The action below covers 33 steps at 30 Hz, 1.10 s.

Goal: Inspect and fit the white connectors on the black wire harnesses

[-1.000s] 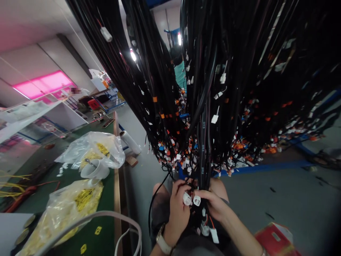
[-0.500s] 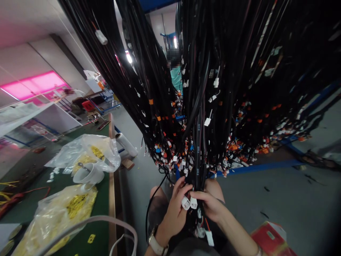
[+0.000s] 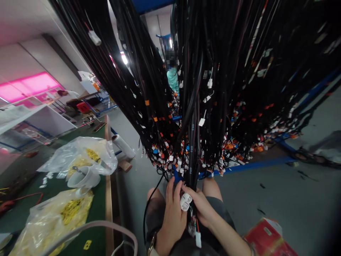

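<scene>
A pair of white plastic connectors [image 3: 185, 202] sits between my hands, side by side with their open ends facing up toward me. My left hand [image 3: 172, 213] is closed loosely on them from the left, its fingers long and pointing up. From the right, my right hand [image 3: 201, 206] wraps its fingers by the black wire harness [image 3: 191, 156] and presses at the connectors; some fingertips are hidden. Below my hands hang loose wire ends and another white connector [image 3: 198, 240] on an orange wire.
Many black harnesses [image 3: 149, 71] hang from a blue frame [image 3: 151, 4]. To the left, a green table [image 3: 97, 209] carries bags of yellow parts [image 3: 71, 211] and a white cup [image 3: 84, 177]. A red box [image 3: 266, 238] lies at lower right. People are in the background.
The two white connectors have come together and turned, where they stood slightly apart. My right hand has moved left and closer to my left hand. The whole view has shifted slightly.
</scene>
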Available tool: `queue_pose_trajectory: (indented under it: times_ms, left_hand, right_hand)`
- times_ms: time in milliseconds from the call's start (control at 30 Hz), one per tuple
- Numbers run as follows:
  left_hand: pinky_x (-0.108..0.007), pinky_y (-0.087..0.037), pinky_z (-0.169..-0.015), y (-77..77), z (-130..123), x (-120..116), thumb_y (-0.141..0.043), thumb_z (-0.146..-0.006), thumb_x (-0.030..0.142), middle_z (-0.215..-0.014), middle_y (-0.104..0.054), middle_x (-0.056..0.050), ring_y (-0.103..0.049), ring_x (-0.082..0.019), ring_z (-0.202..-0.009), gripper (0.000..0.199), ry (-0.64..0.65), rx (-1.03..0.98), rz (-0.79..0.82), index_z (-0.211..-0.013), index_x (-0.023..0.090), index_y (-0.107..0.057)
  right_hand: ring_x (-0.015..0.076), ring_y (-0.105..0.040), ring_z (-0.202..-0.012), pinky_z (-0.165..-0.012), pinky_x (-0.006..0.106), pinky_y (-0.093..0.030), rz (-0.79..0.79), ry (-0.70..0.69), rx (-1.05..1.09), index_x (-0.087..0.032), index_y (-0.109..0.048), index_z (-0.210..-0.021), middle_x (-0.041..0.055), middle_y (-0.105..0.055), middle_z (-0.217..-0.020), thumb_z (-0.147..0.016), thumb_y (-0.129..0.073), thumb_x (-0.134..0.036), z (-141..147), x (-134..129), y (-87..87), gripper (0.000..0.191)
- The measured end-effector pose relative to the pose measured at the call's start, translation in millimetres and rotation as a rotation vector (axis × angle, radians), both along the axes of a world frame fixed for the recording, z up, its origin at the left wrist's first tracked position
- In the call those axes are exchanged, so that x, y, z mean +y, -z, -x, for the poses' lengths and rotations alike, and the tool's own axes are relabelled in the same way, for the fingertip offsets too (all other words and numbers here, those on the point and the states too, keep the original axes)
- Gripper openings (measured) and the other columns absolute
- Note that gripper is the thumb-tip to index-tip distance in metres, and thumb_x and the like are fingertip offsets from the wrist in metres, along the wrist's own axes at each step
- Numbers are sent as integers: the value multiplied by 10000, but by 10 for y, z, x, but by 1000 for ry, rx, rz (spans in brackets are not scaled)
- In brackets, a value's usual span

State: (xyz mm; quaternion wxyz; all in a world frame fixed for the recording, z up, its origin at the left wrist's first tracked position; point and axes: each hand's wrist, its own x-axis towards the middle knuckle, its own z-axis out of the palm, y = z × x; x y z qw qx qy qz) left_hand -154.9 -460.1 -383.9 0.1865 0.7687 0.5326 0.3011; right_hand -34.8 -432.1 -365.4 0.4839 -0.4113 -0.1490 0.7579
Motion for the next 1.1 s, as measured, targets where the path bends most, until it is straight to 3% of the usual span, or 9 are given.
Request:
queue_pose_trajectory:
  times_ms: [233,400,567,700,900,1100]
  left_hand:
    - [-535,-227,-1148,-116,37,17,-522,-859,197,-1572,-173,-145,-157,-307,-1453,721,14,57,5,-1495,218,-184]
    - [-475,-312,-1120,-98,-19,-5,-407,-913,148,-1515,-307,-139,-282,-264,-1410,580,45,107,-51,-1471,223,-271]
    - [-386,-499,-908,-1,27,-31,-511,-904,212,-1164,-587,-134,-584,-242,-1079,437,-97,121,-195,-1341,220,-492]
    - [-311,-533,-811,-24,60,-1,-524,-901,184,-1002,-668,-85,-642,-200,-932,296,-38,59,-220,-1183,210,-608]
    - [-327,-541,-855,-20,0,14,-589,-857,205,-1058,-684,-92,-652,-212,-978,302,-64,-24,-237,-1156,196,-629]
    - [-355,-538,-899,58,-37,-5,-542,-876,260,-1138,-667,-108,-640,-222,-1056,315,-107,-189,-44,-1178,189,-600]
  right_hand:
    - [165,-603,-664,-653,271,-459,-26,88,-74,-166,-650,-922,-5,-670,-707,-650,-782,-413,83,-28,-6,390]
    - [151,-551,-569,-561,258,-417,-27,94,-108,-172,-617,-803,-27,-616,-601,-619,-783,-407,105,-12,-15,341]
    - [137,-556,-626,-608,246,-437,2,153,-92,-169,-609,-874,-33,-618,-655,-579,-820,-410,98,12,36,435]
    - [118,-522,-591,-574,237,-427,16,173,-116,-160,-594,-849,-55,-571,-610,-526,-840,-398,104,33,77,471]
    - [115,-531,-585,-570,237,-439,26,174,-122,-153,-596,-831,-45,-584,-616,-525,-818,-367,77,23,68,435]
    - [118,-545,-566,-566,237,-445,30,167,-108,-155,-609,-830,-37,-597,-601,-527,-802,-346,61,18,33,407]
